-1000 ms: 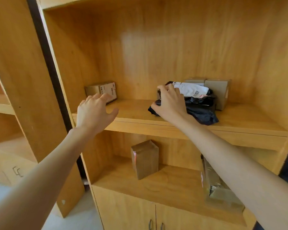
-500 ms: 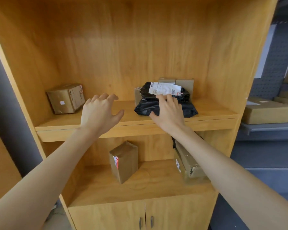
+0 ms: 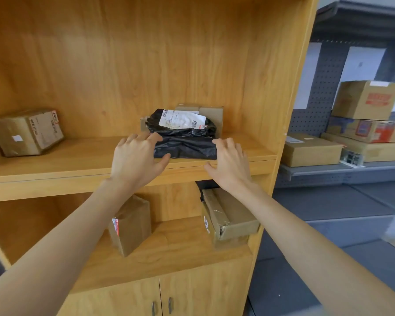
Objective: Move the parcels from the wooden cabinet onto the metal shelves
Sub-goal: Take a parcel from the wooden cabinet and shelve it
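Note:
A black plastic parcel (image 3: pixel 187 142) with a white label lies mid-way along the upper shelf of the wooden cabinet (image 3: pixel 66 163). My left hand (image 3: pixel 135 160) grips the parcel's left end, fingers on top and thumb at its front edge. At the parcel's right corner my right hand (image 3: pixel 230 165) touches it with relaxed fingers, its thumb over the shelf's front edge. Two small cardboard boxes (image 3: pixel 211 112) stand behind the black parcel. Another cardboard box (image 3: pixel 27 132) sits at the shelf's far left. The grey metal shelves (image 3: pixel 328 172) are to the right.
On the cabinet's lower shelf stand an upright brown box (image 3: pixel 131 224) and a taped box (image 3: pixel 230 215) leaning at the right wall. The metal shelf holds a flat box (image 3: pixel 310 149) and a stack of boxes (image 3: pixel 365 99). Closed cabinet doors lie below.
The view swung right, bringing the metal shelves into sight. My left hand moved right onto the black parcel's left end; my right hand shifted from its top to its right corner.

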The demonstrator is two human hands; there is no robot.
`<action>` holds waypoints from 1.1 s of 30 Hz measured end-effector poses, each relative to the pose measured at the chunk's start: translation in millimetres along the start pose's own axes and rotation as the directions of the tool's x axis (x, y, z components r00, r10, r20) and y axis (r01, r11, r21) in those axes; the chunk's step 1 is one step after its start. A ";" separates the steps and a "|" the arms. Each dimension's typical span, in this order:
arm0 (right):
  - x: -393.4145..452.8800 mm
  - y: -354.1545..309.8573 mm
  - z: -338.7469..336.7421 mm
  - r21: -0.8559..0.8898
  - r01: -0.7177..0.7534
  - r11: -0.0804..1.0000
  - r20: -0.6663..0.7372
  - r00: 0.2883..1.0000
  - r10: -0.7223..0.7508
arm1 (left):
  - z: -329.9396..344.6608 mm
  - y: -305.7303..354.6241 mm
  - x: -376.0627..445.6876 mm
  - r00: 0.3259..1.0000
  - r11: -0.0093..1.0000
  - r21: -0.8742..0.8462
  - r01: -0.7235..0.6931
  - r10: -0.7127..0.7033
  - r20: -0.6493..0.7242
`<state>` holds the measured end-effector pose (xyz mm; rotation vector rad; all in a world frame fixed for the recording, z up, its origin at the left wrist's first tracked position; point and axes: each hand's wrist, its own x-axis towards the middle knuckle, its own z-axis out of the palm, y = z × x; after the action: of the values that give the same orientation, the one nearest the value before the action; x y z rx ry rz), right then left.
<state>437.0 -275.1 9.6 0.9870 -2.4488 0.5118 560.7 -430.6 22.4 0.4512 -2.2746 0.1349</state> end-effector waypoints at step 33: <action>-76.2 192.7 249.8 -0.032 -0.062 0.998 0.204 0.977 0.067 | 295.2 84.0 -116.9 0.963 0.996 -0.049 0.072 -0.056 0.264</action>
<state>281.4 -225.2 -270.8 0.9964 -2.6706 0.4169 397.2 -390.1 -259.4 0.5382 -2.5123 -0.0264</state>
